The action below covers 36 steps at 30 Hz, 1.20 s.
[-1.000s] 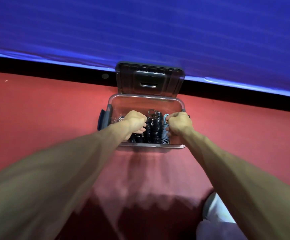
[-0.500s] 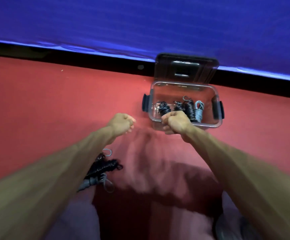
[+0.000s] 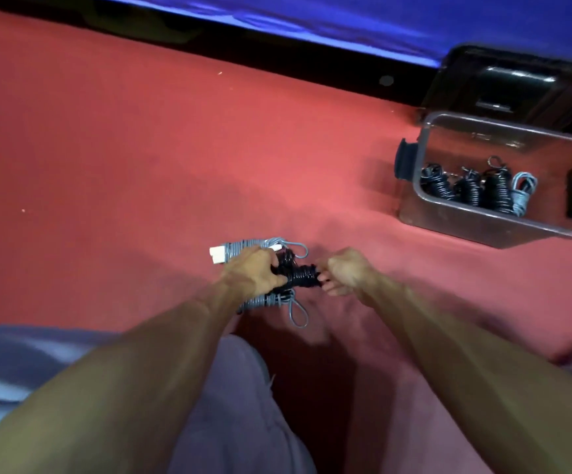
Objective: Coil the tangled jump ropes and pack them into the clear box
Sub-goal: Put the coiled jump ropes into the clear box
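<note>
- The floor (image 3: 106, 159) is a red carpet. Along its far edge, toward 12 o'clock, runs a black strip (image 3: 277, 42), and above it there is blue padding (image 3: 363, 12).
- Pale lilac cloth (image 3: 243, 405) covers the person's leg at 6 o'clock of the picture, between the two forearms.
- A grey coiled rope (image 3: 240, 248) with a white handle (image 3: 217, 255) lies on the carpet at about 11 o'clock from the left hand, partly under its fingers.
- A second grey bundle (image 3: 260, 301) lies at 6 o'clock from the same hand, half hidden by the wrist. One thin loop (image 3: 299, 314) of it sticks out toward 5 o'clock.
- The left hand (image 3: 254, 273) is curled, fingers above and thumb below, and it grips the left end of the black coiled rope.
- The black coiled rope (image 3: 300, 276) lies sideways between the two hands, just left of the picture's middle and well apart from the box.
- The right hand (image 3: 346, 271) has its fingers curled, with the fingertips (image 3: 324, 279) at the right end of the black coil. The blur does not let me tell if they pinch it or are only beside it.
- The clear box (image 3: 503, 138) stands on the carpet at about 2 o'clock from the hands, with a black latch (image 3: 403, 159) on its 9 o'clock side.
- Inside, along the near wall, three black coils (image 3: 466, 191) stand side by side, and one grey coil (image 3: 520, 193) is at 3 o'clock of them.
- The dark lid (image 3: 510, 83) stands open at 12 o'clock of the box.
</note>
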{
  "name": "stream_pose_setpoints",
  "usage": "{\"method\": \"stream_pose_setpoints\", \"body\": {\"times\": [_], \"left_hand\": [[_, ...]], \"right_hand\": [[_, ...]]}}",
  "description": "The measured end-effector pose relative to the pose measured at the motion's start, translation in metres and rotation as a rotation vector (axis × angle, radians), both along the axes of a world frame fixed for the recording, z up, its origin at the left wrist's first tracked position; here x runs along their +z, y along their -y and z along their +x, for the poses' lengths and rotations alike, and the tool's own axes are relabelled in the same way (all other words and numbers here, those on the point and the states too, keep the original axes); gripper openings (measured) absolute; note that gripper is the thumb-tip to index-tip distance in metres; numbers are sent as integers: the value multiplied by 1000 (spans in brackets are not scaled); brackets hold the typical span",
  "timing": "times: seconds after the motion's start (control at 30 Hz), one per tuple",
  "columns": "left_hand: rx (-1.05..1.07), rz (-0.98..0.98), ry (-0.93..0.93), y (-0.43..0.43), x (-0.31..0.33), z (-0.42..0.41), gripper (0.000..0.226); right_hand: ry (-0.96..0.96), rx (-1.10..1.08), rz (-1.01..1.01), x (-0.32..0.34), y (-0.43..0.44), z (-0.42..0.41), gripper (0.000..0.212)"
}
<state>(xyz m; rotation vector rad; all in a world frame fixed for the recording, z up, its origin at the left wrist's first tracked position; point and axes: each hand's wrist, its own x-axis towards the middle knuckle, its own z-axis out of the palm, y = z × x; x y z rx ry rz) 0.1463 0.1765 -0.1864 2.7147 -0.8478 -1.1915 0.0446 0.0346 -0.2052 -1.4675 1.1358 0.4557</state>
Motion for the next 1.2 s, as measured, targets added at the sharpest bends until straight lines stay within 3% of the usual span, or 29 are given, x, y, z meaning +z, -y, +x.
{"method": "stream_pose_setpoints", "body": {"times": [0.07, 0.13, 0.27, 0.47, 0.63, 0.77, 0.87, 0.97, 1.1, 1.2], "left_hand": [[-208, 36, 174, -1, -7, -8, 61], [-352, 61, 285, 3, -14, -15, 71], [-446, 85, 379, 9, -15, -17, 61], [-481, 55, 363, -1, -2, 1, 45], [-344, 11, 276, -21, 14, 25, 40], [-107, -67, 197, -33, 15, 35, 35], [130, -126, 157, -46, 15, 43, 35], [331, -170, 142, -53, 13, 51, 20], [535, -260, 61, -54, 8, 51, 25], [596, -316, -18, -43, 7, 43, 27]], "right_hand": [[0, 5, 72, -8, -10, -3, 13], [11, -12, 115, -13, -15, -6, 14], [29, -82, 142, -13, -15, -7, 12], [30, -119, 76, -21, -36, -4, 16], [58, 17, -319, -28, -71, 11, 21], [178, -124, -383, -29, -89, 18, 30], [131, 177, -351, -49, -98, 16, 46], [134, 498, -545, -65, -98, 10, 60], [108, 738, -703, -68, -85, 10, 58], [135, 801, -730, -65, -69, 6, 50]]}}
